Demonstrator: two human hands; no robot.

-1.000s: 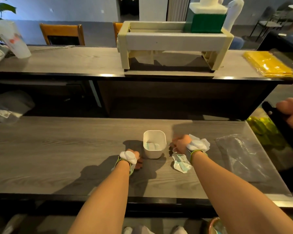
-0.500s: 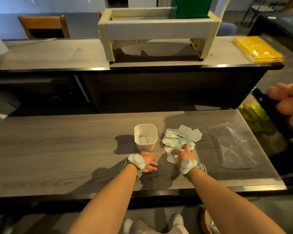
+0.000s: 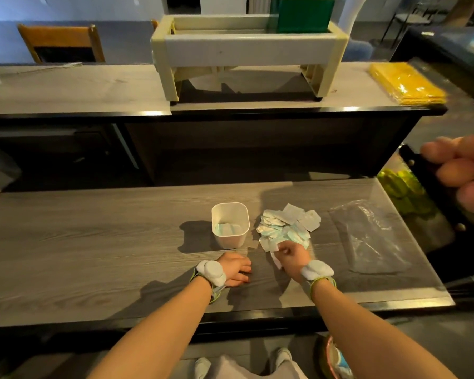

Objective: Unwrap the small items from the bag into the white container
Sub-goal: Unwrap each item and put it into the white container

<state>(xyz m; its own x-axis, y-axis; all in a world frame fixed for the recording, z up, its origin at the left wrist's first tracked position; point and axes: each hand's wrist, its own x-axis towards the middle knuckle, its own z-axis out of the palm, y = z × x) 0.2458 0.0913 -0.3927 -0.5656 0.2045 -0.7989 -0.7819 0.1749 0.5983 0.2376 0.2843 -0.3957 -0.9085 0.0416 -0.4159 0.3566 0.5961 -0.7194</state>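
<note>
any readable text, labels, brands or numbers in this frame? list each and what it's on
None readable.
Wrappers: no print legible, too small and blurred.
White container: plain.
Clear bag: no visible label.
Yellow stack: no visible text.
Green box: no visible text.

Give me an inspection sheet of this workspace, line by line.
Surface: grey wood-grain table, dry and flat.
Job's things: white container upright, a few pale items inside; pile of wrappers just right of it; clear plastic bag lying flat farther right.
Clutter: nothing seen on the near table.
Hands: left hand resting flat on the table, holding nothing; right hand closed on a small white packet at the pile's near edge.
Cables: nothing seen.
Surroundings: raised counter behind with a cream rack and yellow packs; wooden chair beyond.
</note>
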